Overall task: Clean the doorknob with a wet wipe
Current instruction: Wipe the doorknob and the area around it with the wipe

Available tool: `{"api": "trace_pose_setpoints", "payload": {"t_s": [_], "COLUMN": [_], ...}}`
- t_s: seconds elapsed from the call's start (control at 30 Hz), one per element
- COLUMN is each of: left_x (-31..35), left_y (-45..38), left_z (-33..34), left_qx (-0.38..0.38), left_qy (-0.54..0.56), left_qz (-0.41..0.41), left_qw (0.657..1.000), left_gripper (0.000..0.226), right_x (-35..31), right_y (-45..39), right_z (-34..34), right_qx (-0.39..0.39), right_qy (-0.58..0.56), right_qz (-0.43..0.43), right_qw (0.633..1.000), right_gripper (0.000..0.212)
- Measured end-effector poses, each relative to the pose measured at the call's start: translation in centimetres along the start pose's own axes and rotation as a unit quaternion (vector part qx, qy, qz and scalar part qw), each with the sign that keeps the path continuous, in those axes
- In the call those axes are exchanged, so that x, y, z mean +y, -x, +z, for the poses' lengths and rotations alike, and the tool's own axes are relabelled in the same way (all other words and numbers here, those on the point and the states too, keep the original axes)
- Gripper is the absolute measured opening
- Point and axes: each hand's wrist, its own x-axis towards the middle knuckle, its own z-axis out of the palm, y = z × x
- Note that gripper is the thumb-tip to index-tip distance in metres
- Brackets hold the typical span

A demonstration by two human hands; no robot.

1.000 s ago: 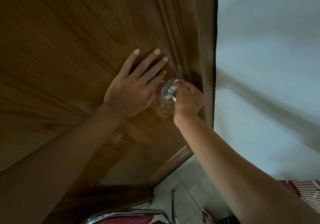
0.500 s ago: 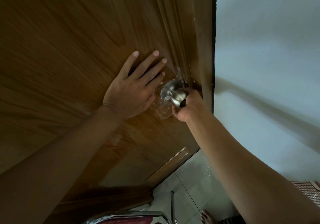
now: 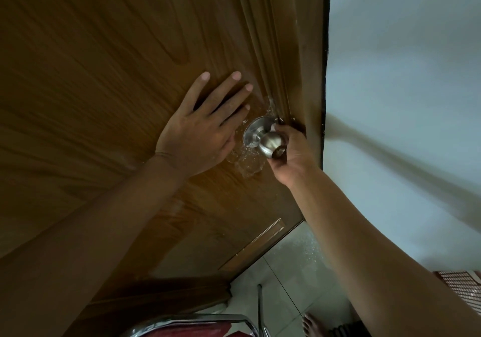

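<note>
Brown wooden door (image 3: 117, 81), pale wall right. Left hand (image 3: 200, 131) flat, fingers spread, bracing door, holding nothing. Right hand (image 3: 289, 149) curled behind steel doorknob (image 3: 272, 144); wet wipe (image 3: 272, 127) barely visible under fingers. Advice: wrap wipe fully, twist round ball, then neck and rose plate (image 3: 253, 131).

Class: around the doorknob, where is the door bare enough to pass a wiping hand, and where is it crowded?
Bare: the wood door above the left hand, and below the doorknob. Crowded: left of it, the flat left hand; right, the right hand beside the door edge.
</note>
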Motion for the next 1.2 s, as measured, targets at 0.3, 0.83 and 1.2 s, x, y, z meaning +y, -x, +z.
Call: {"api": "trace_pose_setpoints", "payload": {"t_s": [0.3, 0.83, 1.2], "left_x": [0.0, 0.0, 0.0], "left_y": [0.0, -0.1, -0.1], "left_z": [0.0, 0.0, -0.4], "left_qx": [0.002, -0.001, -0.015], "left_qy": [-0.009, 0.001, -0.007], "left_qz": [0.003, 0.004, 0.003], "left_qw": [1.0, 1.0, 1.0], "left_gripper": [0.046, 0.046, 0.046], "right_x": [0.2, 0.9, 0.2], "right_y": [1.1, 2.6, 2.8], "right_z": [1.5, 2.9, 2.8], "right_qx": [0.056, 0.102, 0.114], "right_qy": [0.087, 0.01, 0.027], "right_qz": [-0.081, -0.103, -0.068], "right_qw": [0.991, 0.989, 0.991], "right_gripper": [0.014, 0.019, 0.027]}}
